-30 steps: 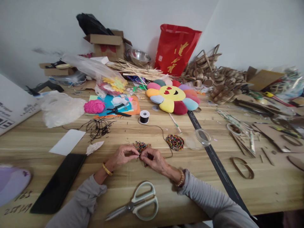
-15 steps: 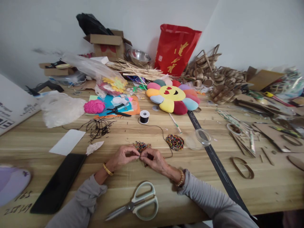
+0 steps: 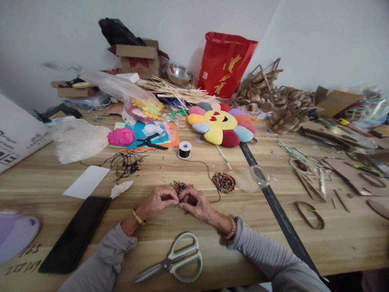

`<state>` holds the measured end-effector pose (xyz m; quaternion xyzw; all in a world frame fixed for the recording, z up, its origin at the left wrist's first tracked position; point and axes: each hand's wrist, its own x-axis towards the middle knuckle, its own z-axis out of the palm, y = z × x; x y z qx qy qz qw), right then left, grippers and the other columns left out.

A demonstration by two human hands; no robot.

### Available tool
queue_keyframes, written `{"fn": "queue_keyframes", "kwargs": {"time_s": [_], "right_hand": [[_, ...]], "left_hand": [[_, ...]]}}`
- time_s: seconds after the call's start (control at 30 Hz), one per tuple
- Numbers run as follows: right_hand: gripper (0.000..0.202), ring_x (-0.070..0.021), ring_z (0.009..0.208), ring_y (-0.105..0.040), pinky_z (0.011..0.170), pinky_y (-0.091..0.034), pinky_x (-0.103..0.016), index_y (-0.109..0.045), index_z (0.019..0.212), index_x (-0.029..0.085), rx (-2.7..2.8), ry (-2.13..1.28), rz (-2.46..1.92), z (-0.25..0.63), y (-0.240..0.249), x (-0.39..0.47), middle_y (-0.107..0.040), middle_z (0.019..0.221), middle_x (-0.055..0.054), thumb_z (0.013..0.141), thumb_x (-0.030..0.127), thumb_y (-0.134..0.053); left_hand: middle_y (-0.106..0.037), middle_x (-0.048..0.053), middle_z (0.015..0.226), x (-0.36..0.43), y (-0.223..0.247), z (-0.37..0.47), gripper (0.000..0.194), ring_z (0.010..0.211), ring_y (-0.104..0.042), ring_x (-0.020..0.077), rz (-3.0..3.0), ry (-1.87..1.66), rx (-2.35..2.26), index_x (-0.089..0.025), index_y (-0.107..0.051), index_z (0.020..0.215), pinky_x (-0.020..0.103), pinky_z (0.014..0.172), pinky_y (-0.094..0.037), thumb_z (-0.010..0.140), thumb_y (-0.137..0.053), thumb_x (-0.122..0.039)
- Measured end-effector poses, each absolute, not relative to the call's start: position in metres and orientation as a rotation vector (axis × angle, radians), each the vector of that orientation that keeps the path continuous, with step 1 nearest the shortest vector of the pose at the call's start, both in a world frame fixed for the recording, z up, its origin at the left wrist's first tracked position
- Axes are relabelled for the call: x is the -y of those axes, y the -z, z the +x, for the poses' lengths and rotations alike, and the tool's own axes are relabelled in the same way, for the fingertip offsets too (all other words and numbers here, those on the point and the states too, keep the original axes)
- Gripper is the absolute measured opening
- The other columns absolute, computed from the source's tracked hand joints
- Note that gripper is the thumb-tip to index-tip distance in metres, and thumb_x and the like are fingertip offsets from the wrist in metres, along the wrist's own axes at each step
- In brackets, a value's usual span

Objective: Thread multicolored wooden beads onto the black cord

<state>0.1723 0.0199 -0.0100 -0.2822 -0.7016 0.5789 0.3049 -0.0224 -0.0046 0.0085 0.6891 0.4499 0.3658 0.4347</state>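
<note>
My left hand (image 3: 159, 200) is closed in a pinch, thumb and forefinger pressed together; whatever sits in its tips is too small to make out. Fingertip to fingertip with it, my right hand (image 3: 197, 205) pinches a thin black cord (image 3: 208, 168), a bit of which dangles below the fingers. That cord runs back to a white spool (image 3: 185, 150) standing beyond the hands. Just behind the fingertips lies a loose pile of small multicoloured beads (image 3: 181, 186). To its right is a coil of strung beads (image 3: 224, 182).
Scissors (image 3: 182, 259) lie in front of the hands. A black phone-like slab (image 3: 75, 235), white card (image 3: 86, 182) and tangled black cords (image 3: 127, 162) are left. A clear round lid (image 3: 259, 175) sits right, across a dark strip. A flower cushion (image 3: 220, 121) lies behind.
Both hands stay in nearly the same place, with only a slight shift of the fingertips. The beads, spool and scissors have not moved.
</note>
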Motion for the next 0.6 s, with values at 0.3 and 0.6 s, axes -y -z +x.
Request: {"fn": "queue_keyframes", "kwargs": {"time_s": [0.3, 0.6], "right_hand": [[0.02, -0.0065, 0.054, -0.044, 0.048, -0.036, -0.017, -0.054, 0.088, 0.017, 1.963, -1.48, -0.684, 0.178, 0.0, -0.018, -0.053, 0.071, 0.002, 0.078, 0.031, -0.064], [0.018, -0.0062, 0.048, -0.043, 0.045, -0.033, -0.017, -0.056, 0.079, 0.014, 1.904, -1.521, -0.772, 0.174, 0.013, -0.02, -0.052, 0.058, 0.003, 0.081, 0.031, -0.062]], "left_hand": [[-0.066, 0.005, 0.07, 0.006, -0.01, -0.022, 0.023, 0.068, -0.06, 0.0149, 1.742, -0.936, -1.112, -0.014, -0.071, 0.069, 0.026, 0.066, -0.046, 0.078, -0.068, -0.034], [-0.065, 0.005, 0.069, 0.006, -0.01, -0.022, 0.02, 0.067, -0.06, 0.0153, 1.756, -0.916, -1.135, -0.013, -0.07, 0.068, 0.026, 0.066, -0.046, 0.077, -0.068, -0.03]]}}
